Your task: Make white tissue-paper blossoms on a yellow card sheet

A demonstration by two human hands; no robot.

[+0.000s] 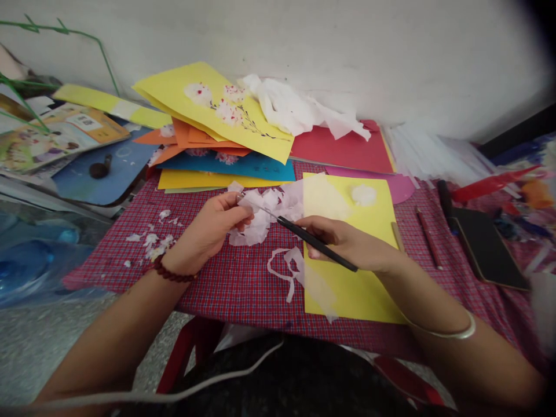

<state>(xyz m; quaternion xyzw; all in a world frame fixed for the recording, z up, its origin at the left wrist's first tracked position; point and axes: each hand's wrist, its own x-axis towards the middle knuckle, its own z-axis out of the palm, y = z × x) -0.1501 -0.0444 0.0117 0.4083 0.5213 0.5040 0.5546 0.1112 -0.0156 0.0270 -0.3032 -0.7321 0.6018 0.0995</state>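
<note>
My right hand [328,234] is closed around a slim tool with a black handle [319,244] and a thin metal shaft; its exact kind is unclear. The shaft points left, to the fingertips of my left hand [221,223]. Thumb and forefinger of that hand are pinched together at the metal tip; what sits between them is too small to make out. Cut pieces of white tissue paper [252,230] lie just behind and below the fingertips. Under my right hand is a yellow sheet [356,289] with a white paper blossom [364,195] near its top.
Yellow cards with blossom pictures [260,130] are stacked at the back, beside crumpled white tissue [286,107]. White scraps [152,243] lie on the checked tablecloth [208,295] at left. A red pencil-like stick [429,238] and a black flat board [489,246] are at right.
</note>
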